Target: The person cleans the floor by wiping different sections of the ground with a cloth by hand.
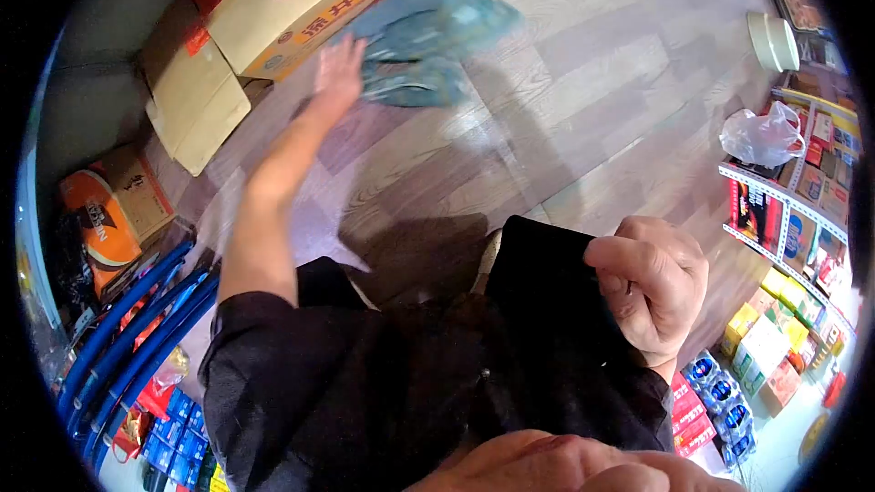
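Observation:
My left hand (339, 73) reaches far forward over the floor, fingers stretched and slightly smeared by motion. Right beside its fingertips is a blue-green crumpled cloth or bag (415, 50), strongly blurred; whether they touch is unclear. My right hand (652, 282) is curled into a fist above my dark-clothed right thigh. A tiny dark spot shows between its fingers, too small to name.
A large cardboard box (319, 14) stands front left, its flap (196, 96) hanging open. Blue curved tubes (137, 346) are at lower left. On the right are shelves (788, 191) of packaged goods, a clear plastic bag (764, 135) and a pale bucket (773, 43). Wood-patterned floor (602, 82) lies between.

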